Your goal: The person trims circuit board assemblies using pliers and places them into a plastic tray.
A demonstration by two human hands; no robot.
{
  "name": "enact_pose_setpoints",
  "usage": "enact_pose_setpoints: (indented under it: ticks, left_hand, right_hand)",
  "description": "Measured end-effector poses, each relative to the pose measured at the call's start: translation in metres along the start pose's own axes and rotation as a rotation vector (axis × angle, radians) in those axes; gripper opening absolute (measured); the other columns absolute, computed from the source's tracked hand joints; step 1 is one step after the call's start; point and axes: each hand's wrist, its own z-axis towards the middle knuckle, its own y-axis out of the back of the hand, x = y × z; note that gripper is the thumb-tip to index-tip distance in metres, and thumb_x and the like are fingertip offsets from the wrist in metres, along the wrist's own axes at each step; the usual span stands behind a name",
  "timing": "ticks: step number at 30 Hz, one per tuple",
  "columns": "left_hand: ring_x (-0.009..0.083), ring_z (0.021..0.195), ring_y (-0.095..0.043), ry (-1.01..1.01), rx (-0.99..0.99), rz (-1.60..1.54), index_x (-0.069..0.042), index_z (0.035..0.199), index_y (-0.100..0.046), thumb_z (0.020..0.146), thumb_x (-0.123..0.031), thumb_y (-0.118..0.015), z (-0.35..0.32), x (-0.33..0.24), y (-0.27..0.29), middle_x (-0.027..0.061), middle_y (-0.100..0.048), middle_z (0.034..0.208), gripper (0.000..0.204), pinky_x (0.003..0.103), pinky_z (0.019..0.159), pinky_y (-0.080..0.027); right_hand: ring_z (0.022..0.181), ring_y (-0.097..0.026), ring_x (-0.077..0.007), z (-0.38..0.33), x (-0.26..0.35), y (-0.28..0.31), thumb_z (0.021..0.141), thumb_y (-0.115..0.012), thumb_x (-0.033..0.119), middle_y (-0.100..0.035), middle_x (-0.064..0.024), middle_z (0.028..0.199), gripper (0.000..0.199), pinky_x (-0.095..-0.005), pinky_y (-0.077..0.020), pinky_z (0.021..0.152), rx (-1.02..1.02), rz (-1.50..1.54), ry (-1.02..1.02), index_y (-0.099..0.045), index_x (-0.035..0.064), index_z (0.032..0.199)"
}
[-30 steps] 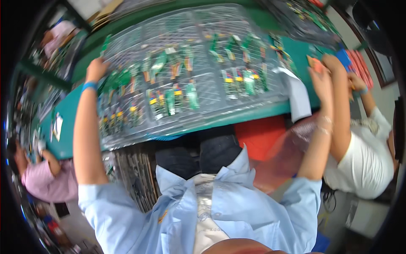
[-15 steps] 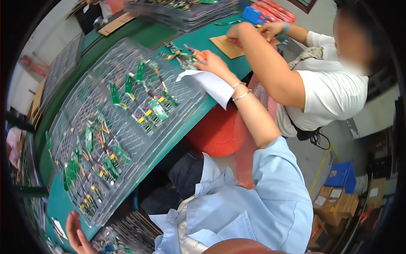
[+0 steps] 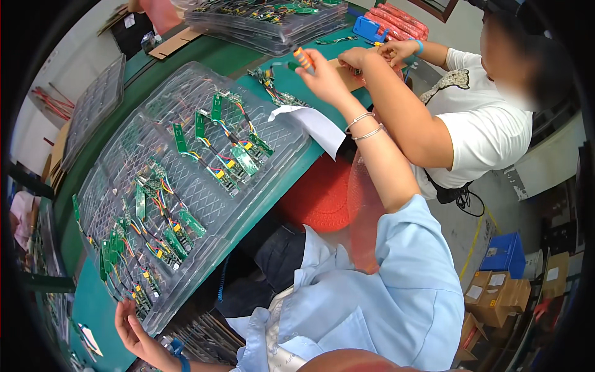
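Observation:
My right hand (image 3: 323,75) is raised above the far right end of the green bench, closed around a slim tool with an orange-and-grey striped handle (image 3: 303,58); its exact kind is unclear. Below that hand lie a wired circuit board (image 3: 286,98) and a white sheet of paper (image 3: 310,124). At the near left corner of the clear plastic tray (image 3: 220,220), my left hand (image 3: 141,335) has its fingers apart and holds nothing. Its fingertips are beside the nearest wired green boards (image 3: 144,301); whether they touch is hard to tell. Several more boards (image 3: 232,162) lie in rows on the tray.
A co-worker in a white shirt (image 3: 486,133) works close on my right, hands over a cardboard piece (image 3: 348,75). Stacked trays (image 3: 248,40) stand at the back, near a blue box (image 3: 370,28) and red bundles (image 3: 400,20). A red stool (image 3: 319,201) is under the bench edge.
My right hand has risen and moved away from the circuit board with the tool. My left hand has come up and right to the tray corner. The view has shifted slightly.

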Motion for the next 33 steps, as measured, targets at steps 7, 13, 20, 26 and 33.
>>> enact_pose_setpoints:
  ticks: [7, 13, 20, 26, 33]
  left_hand:
    - [0.0210, 0.094, -0.050, -0.089, -0.063, -0.022, 0.000, 0.102, -0.051, 0.083, -0.007, -0.043, -0.010, -0.019, -0.010, 0.0118, -0.054, 0.099, 0.022, 0.031, 0.085, -0.039]
    - [0.0268, 0.101, -0.047, -0.648, 0.286, 0.430, -0.008, 0.098, -0.055, 0.067, -0.003, -0.060, -0.004, -0.076, -0.091, 0.0106, -0.052, 0.105, 0.032, 0.039, 0.090, -0.036]
    - [0.0256, 0.107, -0.045, -0.792, 0.297, 0.588, -0.016, 0.103, -0.057, 0.066, -0.009, -0.064, 0.006, -0.103, -0.116, 0.0084, -0.049, 0.117, 0.038, 0.045, 0.094, -0.029]
    - [0.0151, 0.068, -0.053, -0.605, 0.288, 0.261, -0.008, 0.098, -0.059, 0.066, 0.007, -0.057, 0.022, -0.077, -0.099, 0.0064, -0.056, 0.098, 0.035, 0.024, 0.059, -0.042]
    - [0.0115, 0.059, -0.048, -0.415, 0.270, 0.024, -0.006, 0.099, -0.058, 0.067, 0.008, -0.054, 0.025, -0.064, -0.092, 0.0051, -0.058, 0.085, 0.035, 0.021, 0.049, -0.037]
  right_hand:
    - [0.073, -0.054, -0.0150, 0.001, 0.059, 0.028, 0.076, -0.059, 0.010, -0.056, -0.0071, 0.088, 0.033, -0.0258, -0.0432, 0.064, -0.215, 0.253, 0.143, -0.045, 0.0039, 0.106]
    - [0.062, -0.052, -0.0094, -0.066, 0.154, 0.032, 0.076, -0.060, 0.014, -0.054, -0.0042, 0.080, 0.034, -0.0192, -0.0408, 0.051, 0.242, 0.972, -0.183, -0.047, 0.0058, 0.107]
    - [0.050, -0.051, -0.0129, -0.133, 0.213, -0.007, 0.078, -0.058, 0.013, -0.054, -0.0074, 0.073, 0.034, -0.0199, -0.0413, 0.044, 0.891, 1.506, -0.695, -0.044, 0.0046, 0.108]
    - [0.074, -0.046, -0.0173, -0.141, 0.216, -0.021, 0.081, -0.050, 0.007, -0.046, -0.0101, 0.081, 0.036, -0.0339, -0.0466, 0.058, 0.912, 1.539, -0.678, -0.039, 0.0055, 0.115]
    - [0.076, -0.045, -0.0171, -0.131, 0.212, -0.043, 0.085, -0.043, 0.016, -0.047, -0.0102, 0.090, 0.039, -0.0341, -0.0443, 0.058, 0.989, 1.604, -0.691, -0.036, 0.0029, 0.121]
